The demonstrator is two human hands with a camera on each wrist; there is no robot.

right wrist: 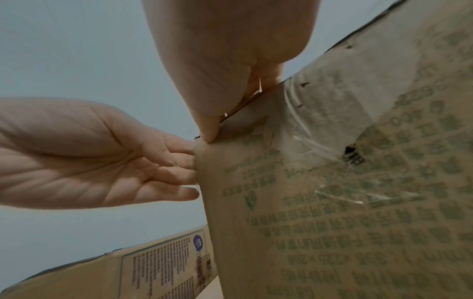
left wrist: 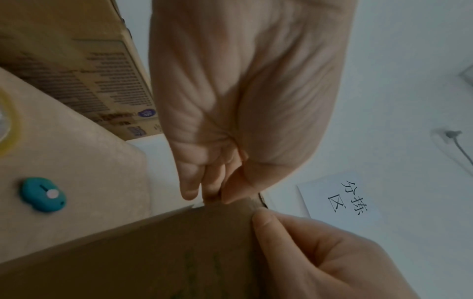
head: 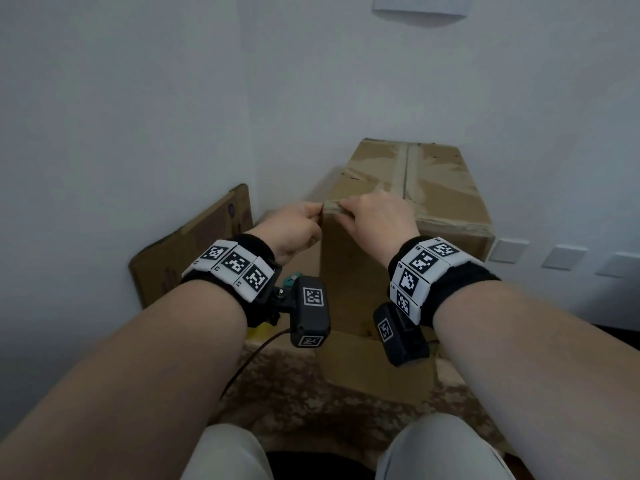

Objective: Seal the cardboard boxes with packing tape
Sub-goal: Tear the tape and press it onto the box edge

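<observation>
A tall brown cardboard box [head: 446, 188] stands in front of me, its top flaps closed with a strip of tape along the centre seam. Both hands meet at its near left top corner. My left hand [head: 298, 223] pinches that corner from the left side between thumb and fingers [left wrist: 190, 194]. My right hand [head: 374, 216] lies over the top edge, fingers on the lid and thumb [right wrist: 207, 137] pressing the printed front face [right wrist: 332, 182]. Whether a tape end sits between the fingers cannot be seen.
A flattened printed carton [head: 194, 244] leans on the wall at the left. A small teal cutter [left wrist: 42, 194] and a tape roll [left wrist: 6, 123] lie on a lower cardboard surface [left wrist: 76, 161]. White walls close in behind; wall sockets [head: 509, 251] are at the right.
</observation>
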